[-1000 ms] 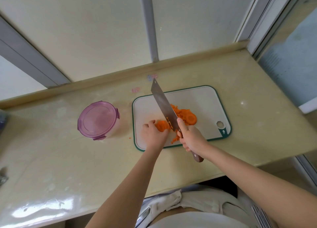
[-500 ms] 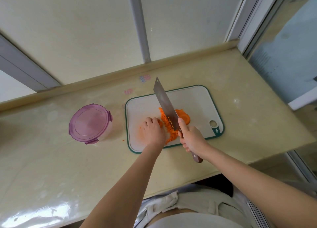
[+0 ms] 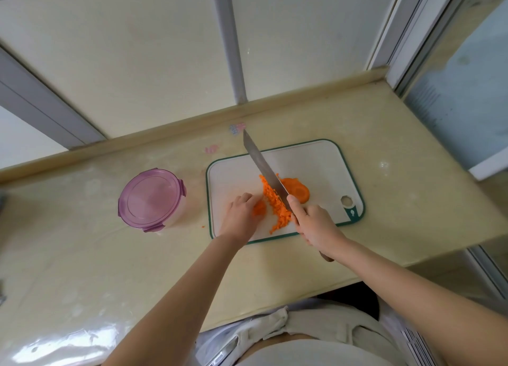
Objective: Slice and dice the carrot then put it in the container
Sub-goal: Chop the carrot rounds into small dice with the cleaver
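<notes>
On the white cutting board (image 3: 316, 159) with a green rim lies a ridge of diced carrot (image 3: 275, 203) along the left side of the knife blade (image 3: 262, 163). My right hand (image 3: 313, 220) grips the knife handle, the blade angled up and to the left. Round carrot slices (image 3: 298, 191) lie to the right of the blade. My left hand (image 3: 242, 214) has curled fingers resting on a small stack of carrot slices (image 3: 259, 209) left of the diced ridge. The round container (image 3: 151, 199) with a purple lid stands shut on the counter, left of the board.
The beige counter (image 3: 398, 200) ends at a raised lip against the window wall behind, and at a front edge near my body. A tiny carrot bit (image 3: 203, 226) lies on the counter beside the board. Small stickers (image 3: 237, 128) mark the counter behind the board.
The knife has pushed the chopped carrot into a ridge. My left hand has drawn away to the left with a few slices, leaving a gap between it and the blade.
</notes>
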A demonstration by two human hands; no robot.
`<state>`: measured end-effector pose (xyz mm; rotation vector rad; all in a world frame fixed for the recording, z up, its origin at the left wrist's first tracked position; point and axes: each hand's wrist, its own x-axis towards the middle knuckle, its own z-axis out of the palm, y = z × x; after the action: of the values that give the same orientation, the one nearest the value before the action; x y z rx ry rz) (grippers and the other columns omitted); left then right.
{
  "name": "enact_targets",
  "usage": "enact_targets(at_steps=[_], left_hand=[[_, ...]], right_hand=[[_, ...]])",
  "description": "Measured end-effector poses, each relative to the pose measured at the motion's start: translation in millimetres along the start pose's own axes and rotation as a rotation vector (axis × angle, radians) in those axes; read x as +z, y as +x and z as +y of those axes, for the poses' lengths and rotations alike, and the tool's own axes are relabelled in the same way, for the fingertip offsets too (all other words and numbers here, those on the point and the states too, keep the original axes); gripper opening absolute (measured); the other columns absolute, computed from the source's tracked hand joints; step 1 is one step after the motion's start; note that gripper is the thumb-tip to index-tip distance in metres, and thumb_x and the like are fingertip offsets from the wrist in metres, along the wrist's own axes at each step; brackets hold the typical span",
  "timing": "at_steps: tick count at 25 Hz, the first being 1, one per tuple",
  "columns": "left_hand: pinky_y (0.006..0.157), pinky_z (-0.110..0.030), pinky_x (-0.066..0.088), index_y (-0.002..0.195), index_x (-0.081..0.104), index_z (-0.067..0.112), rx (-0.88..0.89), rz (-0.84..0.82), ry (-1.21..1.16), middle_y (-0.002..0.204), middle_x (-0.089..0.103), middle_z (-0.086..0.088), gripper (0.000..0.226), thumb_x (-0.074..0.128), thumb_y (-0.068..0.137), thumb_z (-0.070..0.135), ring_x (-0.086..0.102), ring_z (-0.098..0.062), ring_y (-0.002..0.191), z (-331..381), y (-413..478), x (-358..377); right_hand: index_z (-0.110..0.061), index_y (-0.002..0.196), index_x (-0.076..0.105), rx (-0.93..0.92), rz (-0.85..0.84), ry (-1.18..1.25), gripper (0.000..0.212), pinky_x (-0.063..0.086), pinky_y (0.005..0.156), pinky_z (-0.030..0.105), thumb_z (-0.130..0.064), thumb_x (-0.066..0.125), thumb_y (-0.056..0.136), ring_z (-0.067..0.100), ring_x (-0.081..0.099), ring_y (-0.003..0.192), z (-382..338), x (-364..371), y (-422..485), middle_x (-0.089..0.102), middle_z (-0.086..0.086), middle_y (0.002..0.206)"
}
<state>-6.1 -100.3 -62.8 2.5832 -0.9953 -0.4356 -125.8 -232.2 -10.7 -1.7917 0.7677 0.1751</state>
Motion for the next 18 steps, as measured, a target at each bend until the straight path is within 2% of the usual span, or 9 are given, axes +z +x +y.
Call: enact_targets(at_steps=[2,4,6,9,11,12,14,16,18], left_hand=[[0.096,-0.028,0.033,0.124,0.058,0.012,-0.029,0.175,-0.151,0.119,0.057,-0.006,0.035,0.06,0.089,0.016,0.05,-0.026,0.112,-2.2,-8.4,-11.9],[0.084,-0.025,0.036,0.105,0.065,0.006,-0.107,0.464,-0.301,0.101,0.059,-0.009,0.018,0.055,0.09,0.003,0.055,-0.028,0.098,-3.5,-18.9,-24.0],[0.078,-0.022,0.033,0.099,0.062,0.0,-0.172,0.702,-0.373,0.094,0.051,-0.008,0.025,0.042,0.088,-0.01,0.051,-0.025,0.089,-1.3,-27.7,-36.2],[0.078,-0.015,0.035,0.1,0.06,0.0,-0.182,0.815,-0.458,0.096,0.045,-0.003,0.033,0.037,0.083,-0.017,0.048,-0.019,0.09,7.5,-34.5,-56.2],[0.08,-0.011,0.038,0.1,0.061,0.004,-0.154,0.765,-0.509,0.097,0.047,0.0,0.038,0.039,0.08,-0.018,0.051,-0.018,0.092,14.4,-34.0,-65.7],[0.081,-0.009,0.038,0.1,0.062,0.008,-0.132,0.69,-0.538,0.098,0.049,0.001,0.038,0.04,0.081,-0.017,0.051,-0.016,0.093,18.9,-31.9,-69.9],[0.083,-0.008,0.036,0.102,0.063,0.014,-0.052,0.423,-0.54,0.103,0.052,0.001,0.03,0.047,0.087,-0.005,0.051,-0.013,0.097,26.2,-22.7,-73.8],[0.092,-0.019,0.035,0.111,0.062,0.017,0.022,0.147,-0.369,0.111,0.054,0.0,0.022,0.058,0.089,0.015,0.048,-0.015,0.107,28.9,-9.6,-68.6],[0.099,-0.031,0.032,0.122,0.057,0.02,0.047,-0.041,-0.179,0.12,0.053,-0.002,0.039,0.065,0.086,0.032,0.044,-0.02,0.116,25.7,2.2,-58.4]], right_hand=[[-0.02,0.056,0.042,-0.09,0.028,-0.172,0.053,0.031,0.052,0.028,-0.054,0.037,0.096,0.013,0.039,0.048,1.8,-5.4,0.3,0.042,-0.004,0.052],[-0.027,0.056,0.037,-0.164,0.033,-0.351,0.048,0.027,0.05,0.026,-0.053,0.042,0.096,0.01,0.036,0.05,1.7,-10.4,-2.4,0.038,-0.007,0.053],[-0.025,0.058,0.038,-0.218,0.047,-0.513,0.047,0.025,0.048,0.022,-0.056,0.045,0.093,0.011,0.039,0.053,2.4,-13.3,-5.5,0.038,-0.01,0.054],[-0.02,0.07,0.053,-0.248,0.03,-0.658,0.047,0.03,0.055,0.029,-0.063,0.047,0.089,0.02,0.057,0.072,4.8,-12.3,-7.5,0.048,-0.01,0.062],[-0.023,0.068,0.047,-0.278,0.022,-0.722,0.048,0.029,0.059,0.031,-0.066,0.047,0.087,0.023,0.061,0.079,6.6,-9.7,-8.9,0.051,-0.007,0.064],[-0.023,0.065,0.043,-0.305,0.03,-0.754,0.049,0.028,0.06,0.031,-0.068,0.046,0.086,0.024,0.062,0.08,7.9,-8.2,-9.2,0.056,-0.004,0.066],[-0.022,0.067,0.041,-0.368,0.053,-0.823,0.052,0.028,0.06,0.031,-0.07,0.045,0.085,0.026,0.064,0.082,11.7,-6.0,-8.7,0.066,0.002,0.075],[-0.022,0.072,0.044,-0.408,0.046,-0.867,0.05,0.03,0.061,0.031,-0.071,0.044,0.086,0.026,0.065,0.084,12.9,-5.4,-8.6,0.069,0.002,0.081],[-0.022,0.076,0.044,-0.435,0.014,-0.894,0.049,0.034,0.064,0.033,-0.07,0.042,0.087,0.025,0.065,0.087,10.5,-5.9,-9.6,0.069,0.002,0.085]])
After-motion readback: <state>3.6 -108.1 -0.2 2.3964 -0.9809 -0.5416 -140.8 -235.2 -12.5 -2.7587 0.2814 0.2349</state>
